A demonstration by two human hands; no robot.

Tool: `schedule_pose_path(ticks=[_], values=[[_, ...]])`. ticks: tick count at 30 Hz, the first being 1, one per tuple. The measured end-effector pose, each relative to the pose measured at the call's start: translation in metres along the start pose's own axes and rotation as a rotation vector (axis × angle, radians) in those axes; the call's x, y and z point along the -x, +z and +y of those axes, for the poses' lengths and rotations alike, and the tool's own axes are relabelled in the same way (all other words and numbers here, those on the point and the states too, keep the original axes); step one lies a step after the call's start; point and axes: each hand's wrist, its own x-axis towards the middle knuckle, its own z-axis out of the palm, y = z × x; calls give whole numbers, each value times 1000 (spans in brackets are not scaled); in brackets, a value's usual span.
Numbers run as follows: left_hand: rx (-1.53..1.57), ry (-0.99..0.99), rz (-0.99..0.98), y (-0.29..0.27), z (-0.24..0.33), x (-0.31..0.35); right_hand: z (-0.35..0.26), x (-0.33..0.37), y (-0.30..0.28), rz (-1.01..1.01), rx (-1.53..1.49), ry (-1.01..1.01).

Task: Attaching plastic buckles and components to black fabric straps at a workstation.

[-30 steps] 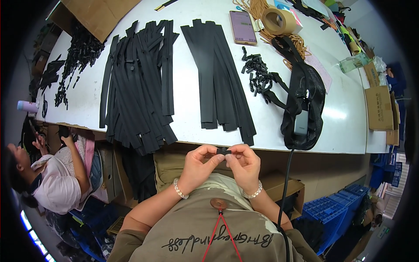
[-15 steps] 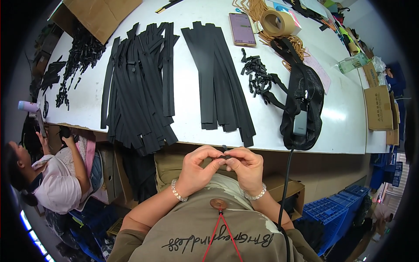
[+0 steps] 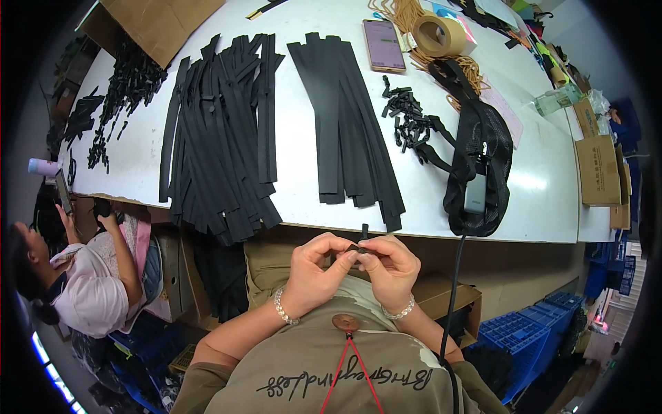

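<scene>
Close to my body, just off the table's near edge, both hands meet fingertip to fingertip. My left hand (image 3: pixel 318 268) pinches a small black piece (image 3: pixel 365 232) between thumb and index finger. My right hand (image 3: pixel 393 270) is closed on the same piece, and one narrow end of it sticks up past the fingertips. The fingers hide most of it, so its exact kind cannot be made out. Beyond the hands lie a neat stack of flat black strips (image 3: pixel 341 124) and, to its left, a larger, looser pile of black zipper-like strips (image 3: pixel 221 145).
Small black pieces (image 3: pixel 407 117) lie beside a black mesh pouch (image 3: pixel 476 172) holding a grey device with a cable. A phone (image 3: pixel 384 45) and a tape roll (image 3: pixel 439 36) sit behind. A cardboard box (image 3: pixel 162 27) and more black pieces (image 3: pixel 127 86) are far left; a person sits left.
My fingers have shifted slightly, and the held black piece now stands up further above the fingertips. My right hand has moved a little to the right.
</scene>
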Motion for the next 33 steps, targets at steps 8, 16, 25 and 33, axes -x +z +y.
schedule_pose_path(ticks=[8, 16, 25, 33], values=[[-25, 147, -14, -2, 0, -4, -5, 1, 3, 27, -229, 209], [-85, 220, -16, -5, 0, -4, -1, 5, 4, 15, -523, 375], [-14, 243, -85, -13, -8, -6, -5, 2, 3, -38, -378, 225], [274, 199, -58, -12, -3, -8, -10, -10, -6, -174, 31, -43]])
